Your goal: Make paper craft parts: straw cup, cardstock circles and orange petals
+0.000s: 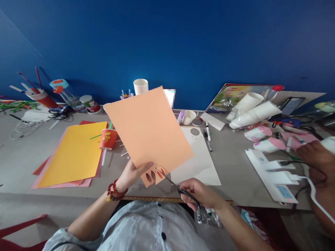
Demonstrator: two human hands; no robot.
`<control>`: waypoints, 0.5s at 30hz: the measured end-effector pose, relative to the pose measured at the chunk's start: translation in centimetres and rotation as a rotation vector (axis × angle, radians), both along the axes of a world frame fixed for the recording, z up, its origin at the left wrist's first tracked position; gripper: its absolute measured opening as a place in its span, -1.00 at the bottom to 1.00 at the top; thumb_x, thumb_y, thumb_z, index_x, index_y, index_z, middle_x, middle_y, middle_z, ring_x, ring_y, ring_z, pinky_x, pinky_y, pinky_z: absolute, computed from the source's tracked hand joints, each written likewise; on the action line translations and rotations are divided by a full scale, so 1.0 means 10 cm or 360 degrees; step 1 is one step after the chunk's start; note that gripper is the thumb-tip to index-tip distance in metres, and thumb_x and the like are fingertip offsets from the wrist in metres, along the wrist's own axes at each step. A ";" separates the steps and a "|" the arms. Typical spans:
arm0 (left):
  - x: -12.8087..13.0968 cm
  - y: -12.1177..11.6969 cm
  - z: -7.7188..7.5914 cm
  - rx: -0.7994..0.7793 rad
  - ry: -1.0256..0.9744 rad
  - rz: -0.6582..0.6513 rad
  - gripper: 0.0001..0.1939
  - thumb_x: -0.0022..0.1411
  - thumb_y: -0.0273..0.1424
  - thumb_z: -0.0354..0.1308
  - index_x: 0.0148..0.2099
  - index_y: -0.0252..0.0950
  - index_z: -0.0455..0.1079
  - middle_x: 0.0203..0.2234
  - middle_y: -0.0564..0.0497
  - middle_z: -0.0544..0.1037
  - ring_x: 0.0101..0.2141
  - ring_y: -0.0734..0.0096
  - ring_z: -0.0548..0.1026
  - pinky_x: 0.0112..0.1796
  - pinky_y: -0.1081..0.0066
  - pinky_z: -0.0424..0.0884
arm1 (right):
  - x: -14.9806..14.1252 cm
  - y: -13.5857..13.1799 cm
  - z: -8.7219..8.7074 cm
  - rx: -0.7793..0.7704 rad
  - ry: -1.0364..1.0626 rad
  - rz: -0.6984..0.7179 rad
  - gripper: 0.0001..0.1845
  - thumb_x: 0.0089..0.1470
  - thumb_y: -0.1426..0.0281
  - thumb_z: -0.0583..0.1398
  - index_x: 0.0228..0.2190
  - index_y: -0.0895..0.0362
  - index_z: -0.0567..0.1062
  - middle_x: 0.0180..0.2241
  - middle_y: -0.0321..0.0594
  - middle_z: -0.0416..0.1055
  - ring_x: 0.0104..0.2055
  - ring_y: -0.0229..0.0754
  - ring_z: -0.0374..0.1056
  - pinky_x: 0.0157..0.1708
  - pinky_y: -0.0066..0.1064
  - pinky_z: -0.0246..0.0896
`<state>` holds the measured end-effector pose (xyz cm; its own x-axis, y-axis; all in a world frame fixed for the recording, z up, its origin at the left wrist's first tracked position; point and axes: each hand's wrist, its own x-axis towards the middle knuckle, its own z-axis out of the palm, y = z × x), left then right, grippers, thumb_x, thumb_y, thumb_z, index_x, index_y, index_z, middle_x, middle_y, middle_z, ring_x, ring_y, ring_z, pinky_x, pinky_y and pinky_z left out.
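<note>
My left hand [134,174] grips a large orange sheet of paper [149,129] near its lower edge, thumb on top. Drawn along that edge are several pointed oval shapes, some with dark red centres, and the paper is partly cut around them. My right hand [197,193] is closed on a pair of scissors [171,182] with dark handles. Their blades point up and left and meet the paper beside the drawn ovals. Beneath and to the right of the orange sheet lies a white sheet [204,167] with ovals drawn on it.
Yellow paper [75,150] on pink and red sheets lies left, beside a red paper cup [108,138]. A white power strip [270,176] with plugs sits right. Bagged white cups [255,114] stand behind, near pens [208,134]. Another person's arm [318,188] rests at far right.
</note>
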<state>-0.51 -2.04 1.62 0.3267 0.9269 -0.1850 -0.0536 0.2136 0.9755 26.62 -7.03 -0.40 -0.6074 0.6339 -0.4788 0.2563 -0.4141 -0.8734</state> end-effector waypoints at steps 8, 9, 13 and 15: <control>-0.01 0.00 -0.01 0.0015 0.0071 0.0031 -0.62 0.21 -0.12 0.26 -0.11 -0.35 0.50 -0.46 -0.06 0.66 -0.59 0.29 0.59 -0.55 0.39 0.54 | 0.02 0.01 -0.04 0.0028 0.0007 0.0021 -0.49 0.01 -0.01 0.26 -0.61 0.10 0.24 -0.78 -0.45 0.24 -0.74 -0.38 0.15 -0.70 -0.55 -0.14; -0.01 0.00 -0.01 0.0014 0.0071 0.0032 -0.61 0.20 -0.12 0.26 -0.11 -0.35 0.50 -0.46 -0.07 0.66 -0.59 0.29 0.59 -0.55 0.39 0.55 | 0.02 0.00 -0.03 0.0029 0.0012 0.0016 -0.49 0.01 -0.01 0.26 -0.61 0.10 0.24 -0.78 -0.44 0.23 -0.74 -0.38 0.14 -0.70 -0.55 -0.14; -0.01 0.00 0.00 0.0055 0.0086 0.0078 -0.63 0.19 -0.13 0.28 -0.14 -0.34 0.51 -0.42 -0.08 0.66 -0.55 0.28 0.60 -0.52 0.38 0.56 | 0.02 0.00 -0.04 0.0019 0.0029 -0.0002 -0.48 0.00 0.00 0.27 -0.62 0.10 0.23 -0.79 -0.46 0.20 -0.74 -0.39 0.14 -0.70 -0.56 -0.13; 0.00 0.00 0.02 0.0062 0.0091 0.0093 -0.64 0.19 -0.14 0.28 -0.13 -0.34 0.51 -0.40 -0.09 0.67 -0.54 0.27 0.61 -0.50 0.37 0.57 | 0.01 -0.01 -0.05 0.0016 0.0038 -0.0014 -0.49 0.01 0.01 0.27 -0.62 0.10 0.23 -0.78 -0.47 0.20 -0.74 -0.40 0.13 -0.70 -0.56 -0.12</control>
<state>-0.51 -2.07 1.77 0.2617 0.9510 -0.1649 -0.0090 0.1732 0.9848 26.77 -7.10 -0.93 -0.6129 0.6441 -0.4577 0.2316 -0.4074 -0.8834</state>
